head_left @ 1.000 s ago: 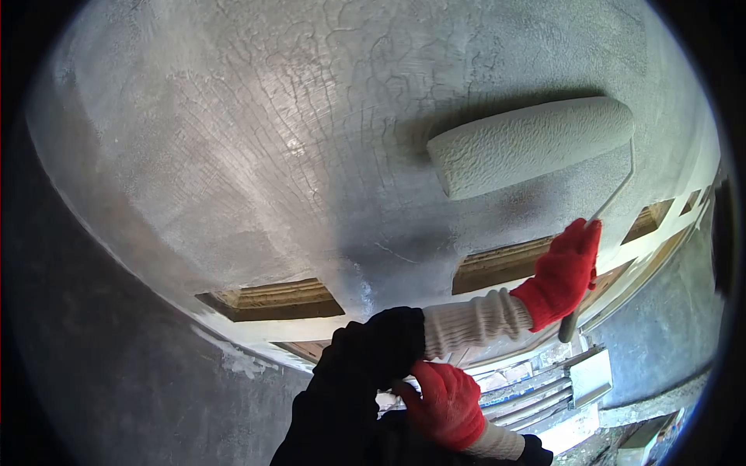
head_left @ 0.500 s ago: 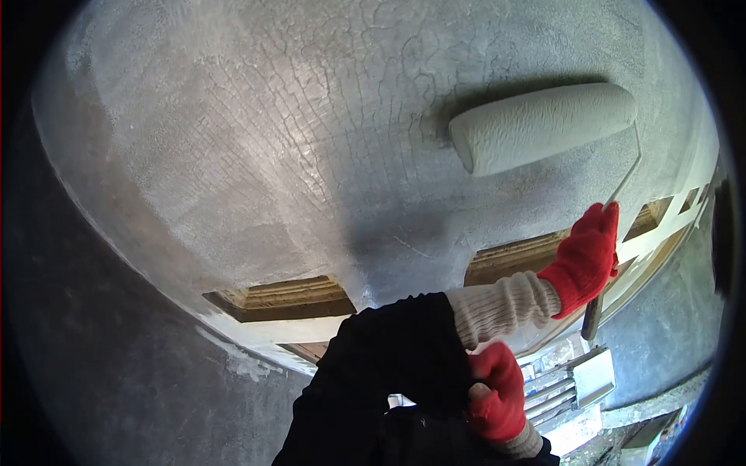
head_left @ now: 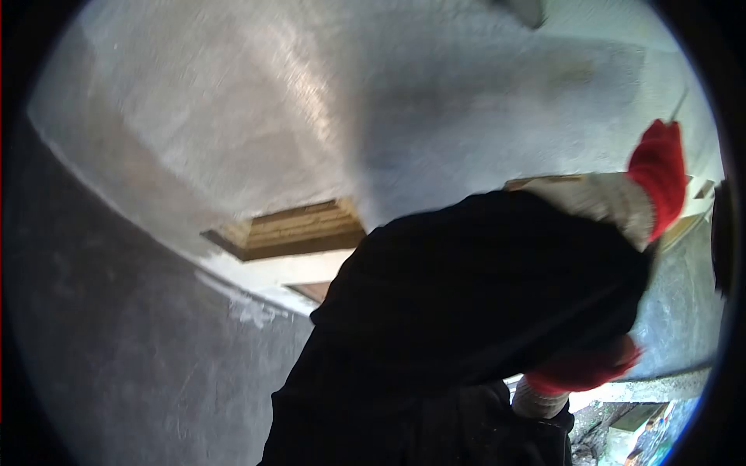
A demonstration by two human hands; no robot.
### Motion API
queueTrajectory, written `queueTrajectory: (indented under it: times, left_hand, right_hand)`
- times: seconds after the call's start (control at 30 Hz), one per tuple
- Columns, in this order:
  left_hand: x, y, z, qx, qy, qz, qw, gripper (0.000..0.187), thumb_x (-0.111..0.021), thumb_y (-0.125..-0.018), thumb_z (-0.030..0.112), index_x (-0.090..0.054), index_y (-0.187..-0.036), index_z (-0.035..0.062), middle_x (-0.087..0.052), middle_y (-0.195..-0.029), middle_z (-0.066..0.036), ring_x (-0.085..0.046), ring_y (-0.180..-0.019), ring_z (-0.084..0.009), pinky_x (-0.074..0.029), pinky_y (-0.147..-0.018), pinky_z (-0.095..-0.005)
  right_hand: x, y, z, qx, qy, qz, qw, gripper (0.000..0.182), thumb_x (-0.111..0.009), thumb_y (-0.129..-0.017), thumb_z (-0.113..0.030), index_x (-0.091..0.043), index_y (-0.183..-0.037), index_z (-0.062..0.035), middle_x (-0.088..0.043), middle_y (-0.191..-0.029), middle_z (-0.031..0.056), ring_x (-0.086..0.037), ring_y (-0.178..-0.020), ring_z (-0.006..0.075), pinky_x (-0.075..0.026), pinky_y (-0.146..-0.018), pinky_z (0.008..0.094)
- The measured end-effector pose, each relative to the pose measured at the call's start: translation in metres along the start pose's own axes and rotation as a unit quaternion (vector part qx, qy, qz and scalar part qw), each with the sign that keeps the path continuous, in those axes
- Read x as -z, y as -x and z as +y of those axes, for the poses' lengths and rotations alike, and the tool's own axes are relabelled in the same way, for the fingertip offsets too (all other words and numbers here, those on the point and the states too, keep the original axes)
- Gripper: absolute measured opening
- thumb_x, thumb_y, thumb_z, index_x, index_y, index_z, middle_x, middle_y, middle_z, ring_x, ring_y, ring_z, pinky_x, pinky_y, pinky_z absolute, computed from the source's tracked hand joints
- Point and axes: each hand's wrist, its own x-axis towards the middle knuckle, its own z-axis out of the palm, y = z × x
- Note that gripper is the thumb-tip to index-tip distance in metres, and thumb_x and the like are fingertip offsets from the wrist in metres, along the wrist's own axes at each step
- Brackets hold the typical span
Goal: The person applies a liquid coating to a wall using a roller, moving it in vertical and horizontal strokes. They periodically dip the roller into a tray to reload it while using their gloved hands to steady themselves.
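While left hand [head_left: 660, 175] grips rod [head_left: 680, 106], recess-edge [head_left: 299, 247] apart

Dim, motion-blurred view; edges dark and bowed.

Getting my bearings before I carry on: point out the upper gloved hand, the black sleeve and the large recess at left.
Upper gloved hand [head_left: 660, 175]: head view, middle of the red glove.
Black sleeve [head_left: 482, 295]: head view, middle of the fabric.
Large recess [head_left: 299, 225]: head view, its banded inner side.
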Motion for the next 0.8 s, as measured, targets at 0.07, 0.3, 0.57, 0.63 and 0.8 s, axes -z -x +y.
queueTrajectory:
  times: [0.07, 0.3, 0.57, 0.63, 0.8]
  left_hand:
    - [-0.003, 0.005, 0.001, -0.005, 0.033, -0.067, 0.997, 0.063, -0.051, -0.086, 0.025, -0.026, -0.135, -0.0047, -0.035, -0.133, -0.025, -0.036, -0.122, -0.0400, -0.030, -0.104, -0.0421]
    - [-0.001, 0.013, 0.001, 0.002, 0.074, -0.118, 0.990, 0.057, -0.050, -0.087, 0.026, -0.028, -0.130, -0.0039, -0.037, -0.127, -0.024, -0.038, -0.117, -0.0385, -0.032, -0.100, -0.0415]
    - [-0.001, 0.021, -0.003, 0.002, 0.088, -0.143, 0.986, 0.050, -0.049, -0.088, 0.027, -0.030, -0.124, -0.0031, -0.039, -0.120, -0.023, -0.040, -0.110, -0.0369, -0.034, -0.095, -0.0408]
    - [-0.003, 0.025, -0.003, 0.005, 0.088, -0.147, 0.985, 0.049, -0.048, -0.088, 0.027, -0.030, -0.122, -0.0029, -0.039, -0.118, -0.023, -0.040, -0.108, -0.0364, -0.034, -0.094, -0.0406]
    - [-0.003, 0.031, -0.005, 0.006, 0.095, -0.161, 0.982, 0.045, -0.048, -0.089, 0.028, -0.032, -0.118, -0.0023, -0.041, -0.114, -0.022, -0.042, -0.104, -0.0354, -0.035, -0.091, -0.0402]
  right_hand:
    - [-0.002, -0.003, 0.004, 0.014, -0.010, -0.010, 1.000, 0.031, -0.065, -0.081, -0.008, -0.054, -0.108, 0.0040, -0.062, -0.094, 0.0124, -0.061, -0.093, 0.0265, -0.045, -0.090, 0.0352]
    - [0.000, -0.015, 0.003, 0.035, -0.029, -0.018, 0.999, 0.033, -0.064, -0.082, -0.010, -0.053, -0.110, 0.0038, -0.062, -0.095, 0.0125, -0.061, -0.093, 0.0257, -0.045, -0.089, 0.0347]
    - [0.000, -0.017, 0.004, 0.038, -0.023, -0.031, 0.999, 0.035, -0.062, -0.083, -0.012, -0.051, -0.113, 0.0036, -0.061, -0.095, 0.0127, -0.060, -0.093, 0.0249, -0.045, -0.088, 0.0342]
    - [0.000, -0.019, 0.003, 0.039, -0.021, -0.028, 0.999, 0.035, -0.062, -0.084, -0.012, -0.051, -0.113, 0.0035, -0.061, -0.095, 0.0127, -0.060, -0.093, 0.0246, -0.045, -0.088, 0.0341]
    - [0.000, -0.020, 0.003, 0.044, -0.015, -0.034, 0.998, 0.037, -0.061, -0.084, -0.013, -0.050, -0.115, 0.0034, -0.061, -0.095, 0.0129, -0.060, -0.092, 0.0241, -0.045, -0.087, 0.0337]
